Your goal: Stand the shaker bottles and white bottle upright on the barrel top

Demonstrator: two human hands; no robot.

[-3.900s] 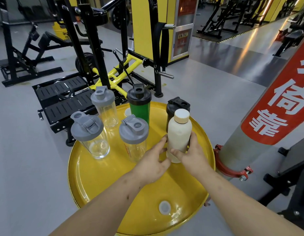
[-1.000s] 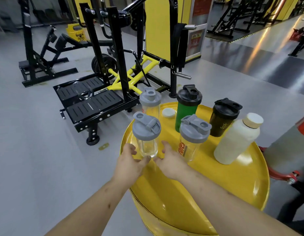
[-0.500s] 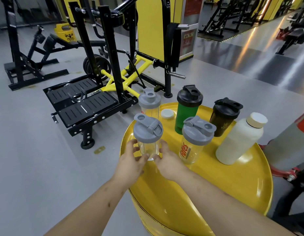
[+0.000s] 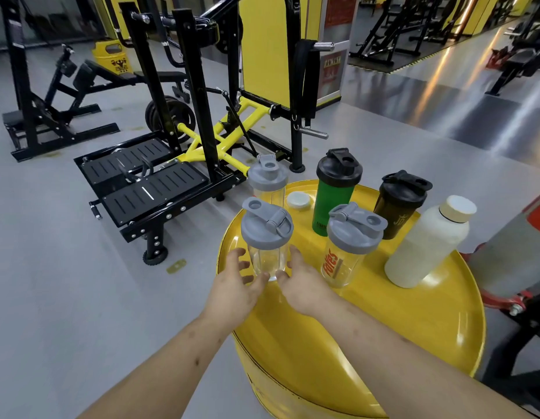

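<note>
Clear shaker [image 4: 267, 246] upright — between left hand [image 4: 235, 285] and right hand [image 4: 302, 285].

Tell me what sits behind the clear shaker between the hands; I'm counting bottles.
Behind the clear shaker stands another clear grey-lidded shaker, with a small white cap beside it. The front shaker hides the rear one's base.

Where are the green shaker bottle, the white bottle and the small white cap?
Green shaker bottle with black lid [image 4: 331, 207]: head view, on its green body.
White bottle with cream cap [image 4: 422, 252]: head view, mid-body.
Small round white cap [image 4: 298, 200]: head view, on its top.
</note>
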